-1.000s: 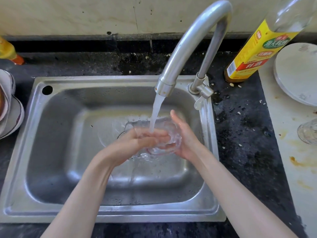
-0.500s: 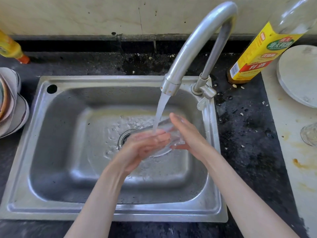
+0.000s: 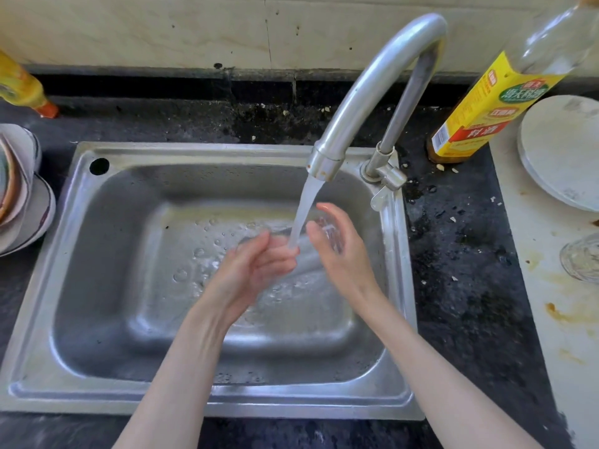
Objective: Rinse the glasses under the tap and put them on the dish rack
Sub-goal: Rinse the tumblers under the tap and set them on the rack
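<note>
- The left hand (image 3: 249, 270) sits under the running water (image 3: 303, 212), palm turned up and to the right, its fingers (image 3: 278, 254) loosely curled round the lower end of a clear glass (image 3: 319, 241).
- The right hand (image 3: 340, 251) is on the far side of the stream, its fingers (image 3: 327, 210) bent over the upper right end of the same glass, thumb on the near side.
- The glass lies tilted between the two sets of fingers, blurred and see-through, so its rim and base are hard to tell apart; the water strikes it just left of the right-hand fingers and right by the left fingertips.
- The tap (image 3: 366, 102) arches above and beyond the fingers, its spout ending just over them, with the lever (image 3: 382, 192) close to the right of the right-hand fingers.
- The sink (image 3: 107, 286) lies below both hands, with water drops on its floor left of the left-hand fingers.
- A second glass (image 3: 581, 260) stands on the counter (image 3: 466, 286) well to the right of the right-hand fingers, partly cut off by the edge of view.
- Beyond it, farther right and back, lies a pale plate (image 3: 564, 150), and a bottle with a yellow label (image 3: 492, 102) stands behind the tap.
- Stacked bowls (image 3: 22, 196) sit well to the left of the left-hand fingers, with an orange-yellow bottle (image 3: 22, 89) behind them.
</note>
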Available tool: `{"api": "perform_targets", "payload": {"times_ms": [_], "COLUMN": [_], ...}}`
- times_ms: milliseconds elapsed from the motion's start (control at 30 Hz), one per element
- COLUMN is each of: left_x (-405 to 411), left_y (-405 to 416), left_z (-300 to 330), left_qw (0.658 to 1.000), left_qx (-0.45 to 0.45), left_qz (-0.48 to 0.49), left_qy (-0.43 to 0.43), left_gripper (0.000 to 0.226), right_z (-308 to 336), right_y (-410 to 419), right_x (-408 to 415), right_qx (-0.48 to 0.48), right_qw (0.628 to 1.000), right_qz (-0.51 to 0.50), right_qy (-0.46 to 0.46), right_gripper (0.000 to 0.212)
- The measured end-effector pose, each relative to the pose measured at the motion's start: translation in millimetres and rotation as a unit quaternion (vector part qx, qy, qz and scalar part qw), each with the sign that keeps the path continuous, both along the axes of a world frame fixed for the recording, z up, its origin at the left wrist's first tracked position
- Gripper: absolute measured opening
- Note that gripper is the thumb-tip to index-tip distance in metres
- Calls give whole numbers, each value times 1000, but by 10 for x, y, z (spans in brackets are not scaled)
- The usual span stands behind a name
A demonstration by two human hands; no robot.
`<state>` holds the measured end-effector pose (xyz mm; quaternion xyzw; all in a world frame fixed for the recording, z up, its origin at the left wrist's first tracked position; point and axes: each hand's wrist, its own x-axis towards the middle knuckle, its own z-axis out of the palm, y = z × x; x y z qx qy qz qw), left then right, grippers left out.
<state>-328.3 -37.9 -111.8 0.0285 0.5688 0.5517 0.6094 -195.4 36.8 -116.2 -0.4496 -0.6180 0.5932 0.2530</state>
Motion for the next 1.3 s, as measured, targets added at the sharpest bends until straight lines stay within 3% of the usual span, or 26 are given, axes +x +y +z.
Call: {"api": "perform_targets", "payload": {"times_ms": [100, 167, 233, 333, 433, 500, 567, 667, 733, 800, 867, 900, 1033, 1300], "left_x": [42, 74, 125, 152, 123, 78, 68, 132, 182, 192, 185, 174, 135, 292], "left_y": [67, 123, 175, 167, 66, 31, 24, 32, 29, 21, 21, 21, 45, 82], "left_z": [100, 183, 231, 192, 84, 50, 60, 192, 256, 279, 290, 296, 368, 423], "left_qw": [978, 941, 889, 802, 715, 695, 709, 830, 899, 924, 930, 930, 920, 883], "left_qx": [-17, -24, -32, -1, 93, 149, 155, 143, 173, 181, 167, 157, 120, 101], "left_qz": [-27, -50, -55, -46, -61, -58, -46, -55, -62, -57, -68, -81, -154, -163], "left_qy": [206, 334, 453, 595, 690, 701, 686, 536, 398, 332, 321, 322, 341, 428], "left_gripper": [32, 35, 45, 53, 46, 44, 41, 37, 51, 78, 99, 100, 89, 80], "right_z": [-26, -63, -124, -215, -246, -271, -323, -357, -361, -359, -427, -474, -667, -781], "right_y": [-16, 17, -1, -44, 0, 36, 43, 55, 66, 63, 54, 50, 71, 111], "right_x": [-67, -100, -107, -131, -156, -142, -113, -86, -70, -41, -1, 10, 3, -19], "right_qx": [-200, -363, -464, -482, -494, -530, -562, -593, -593, -593, -596, -598, -588, -544], "right_qw": [975, 924, 873, 855, 847, 825, 801, 780, 779, 775, 770, 767, 769, 811], "right_qz": [-79, -114, -151, -174, -154, -125, -100, -51, 0, 25, 36, 38, 23, -99], "right_qy": [-61, -39, 17, 77, 121, 153, 177, 195, 204, 215, 226, 229, 250, 188], "right_gripper": [36, 33, 26, 22, 28, 40, 45, 46, 43, 42, 51, 56, 60, 59]}}
